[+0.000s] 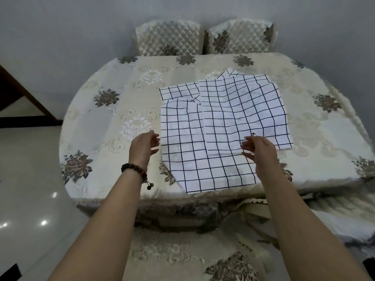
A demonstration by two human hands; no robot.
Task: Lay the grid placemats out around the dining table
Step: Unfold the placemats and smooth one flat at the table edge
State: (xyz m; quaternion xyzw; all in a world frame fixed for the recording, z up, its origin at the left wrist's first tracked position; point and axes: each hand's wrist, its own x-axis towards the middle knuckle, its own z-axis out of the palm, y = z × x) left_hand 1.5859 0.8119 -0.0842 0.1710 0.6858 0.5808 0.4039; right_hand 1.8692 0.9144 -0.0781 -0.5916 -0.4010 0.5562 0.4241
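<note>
Mid-frame, overlapping placemats (233,110) lie piled on the bench (97,126), where left hand (143,146) and right hand (261,152) hover, fingers (155,137) loosely spread, empty, seemingly poised to separate them.

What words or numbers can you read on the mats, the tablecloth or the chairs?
None: no words, numbers, labels or signs can be read anywhere.
The placemats carry only dark grid lines.
The tablecloth and chair covers show only flowers.
The bracelet is plain beads.
</note>
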